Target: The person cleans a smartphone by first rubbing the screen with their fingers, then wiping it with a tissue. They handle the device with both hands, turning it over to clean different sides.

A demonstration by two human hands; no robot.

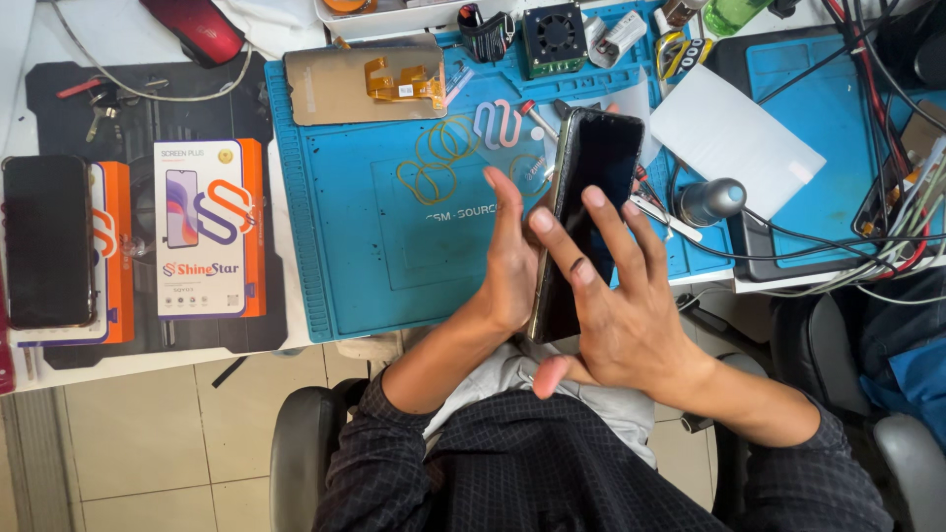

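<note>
So here's where things stand at the bench: the black smartphone is up off the blue repair mat, held on edge above the near side of the desk, just over the person's lap. The left hand is flat against the phone's back edge, fingers straight up, more propping it than clamping it, so that grip is open-ish but in contact. The right hand has its fingers spread across the dark screen, fingertips pressing on the glass, thumb tucked underneath; it's not wrapped around the phone, just laid on it. Judging from that, the screen looks seated in the body already and the pressing-down part is what's going on, though I can't tell from this angle if the edges are fully flush all round. What looks finished: a display panel with an orange flex cable lies face down at the top of the mat, well apart from the hands. What's possibly left: a clear protective sheet sits on the right mat, untouched, and a white and orange screen box lies on the left beside another dark phone. The screen is off, so no sign of testing.
</note>
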